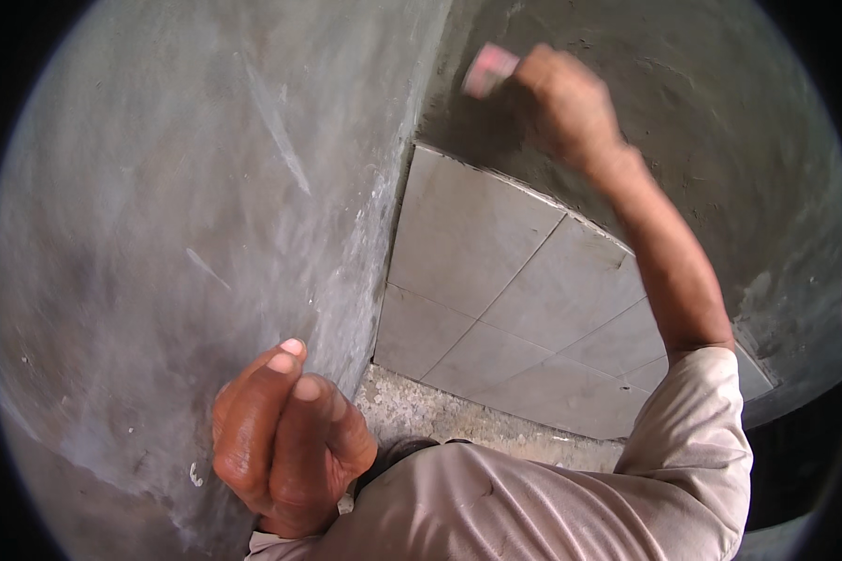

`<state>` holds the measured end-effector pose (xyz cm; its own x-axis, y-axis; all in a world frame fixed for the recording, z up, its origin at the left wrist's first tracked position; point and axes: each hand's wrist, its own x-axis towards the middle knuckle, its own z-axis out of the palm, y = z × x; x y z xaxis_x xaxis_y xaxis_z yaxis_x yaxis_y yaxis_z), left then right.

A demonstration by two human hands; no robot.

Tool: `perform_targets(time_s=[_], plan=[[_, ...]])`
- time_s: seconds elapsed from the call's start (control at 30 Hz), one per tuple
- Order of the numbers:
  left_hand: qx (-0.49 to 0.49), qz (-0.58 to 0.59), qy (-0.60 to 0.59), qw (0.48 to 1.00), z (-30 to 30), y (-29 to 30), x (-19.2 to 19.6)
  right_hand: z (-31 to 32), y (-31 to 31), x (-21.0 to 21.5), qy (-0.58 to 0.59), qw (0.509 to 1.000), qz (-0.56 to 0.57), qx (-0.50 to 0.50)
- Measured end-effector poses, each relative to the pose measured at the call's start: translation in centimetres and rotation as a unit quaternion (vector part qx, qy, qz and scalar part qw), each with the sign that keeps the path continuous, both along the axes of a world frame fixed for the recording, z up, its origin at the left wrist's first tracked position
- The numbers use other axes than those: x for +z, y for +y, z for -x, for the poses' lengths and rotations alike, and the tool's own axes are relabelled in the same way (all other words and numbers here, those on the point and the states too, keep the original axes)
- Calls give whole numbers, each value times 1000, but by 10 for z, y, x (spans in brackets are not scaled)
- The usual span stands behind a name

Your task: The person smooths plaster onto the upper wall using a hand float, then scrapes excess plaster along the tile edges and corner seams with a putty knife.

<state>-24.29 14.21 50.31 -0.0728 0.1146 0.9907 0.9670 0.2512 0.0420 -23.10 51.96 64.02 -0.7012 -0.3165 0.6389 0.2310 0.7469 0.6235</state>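
We saw a strip of rough, mottled floor below us. Pale specks lay scattered across it.

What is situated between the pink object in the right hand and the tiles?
In the head view, only dark grey wall shows between the blurred pink object in the right hand and the pale tiles.
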Motion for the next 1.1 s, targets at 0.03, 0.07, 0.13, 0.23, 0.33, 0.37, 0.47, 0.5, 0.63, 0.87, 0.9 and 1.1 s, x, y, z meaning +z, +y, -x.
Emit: perform_targets(time_s=[0.03, 0.07, 0.13, 0.23, 0.33, 0.37, 0.47, 0.5, 0.63, 0.87, 0.9, 1.1], plan=[[-3, -1, -1, 1000, 1, -2, -1, -4, -7, -36, -61, 997, 32, 24], [-11, 4, -3, 1000, 4, 2, -2, -14, -3, -65, -83, 997, 4, 10], [1, 8, 1, 1000, 1, 0, 1, -20, -10, -95, -75, 995, -58, 30], [-25, -10, 7, 1000, 5, 13, -6, -38, 22, -60, 17, 997, -80, 13], [11, 13, -5, 1000, -3, -3, -3, -47, 10, 18, 204, 978, -36, 9], [11, 9, 0, 1000, -3, -4, -2, -59, 16, 36, 277, 960, -50, 3], [11, 3, 2, 1000, -2, 0, -4, -85, 11, 1, 242, 969, -47, 6], [7, 5, -4, 1000, -1, 7, -6, -88, 11, -31, 186, 981, -47, -4], [27, -27, 8, 999, -1, 0, -1, -81, 6, -94, 94, 996, -6, -3], [0, -55, 39, 998, 3, 16, -3, -160, 23, -29, 404, 912, 47, -58], [-5, -62, 49, 997, 3, 22, -3, -164, 31, -43, 347, 936, 19, -60], [-18, -83, 80, 993, 10, 13, -8, -174, 54, -72, 323, 940, 51, -94]])
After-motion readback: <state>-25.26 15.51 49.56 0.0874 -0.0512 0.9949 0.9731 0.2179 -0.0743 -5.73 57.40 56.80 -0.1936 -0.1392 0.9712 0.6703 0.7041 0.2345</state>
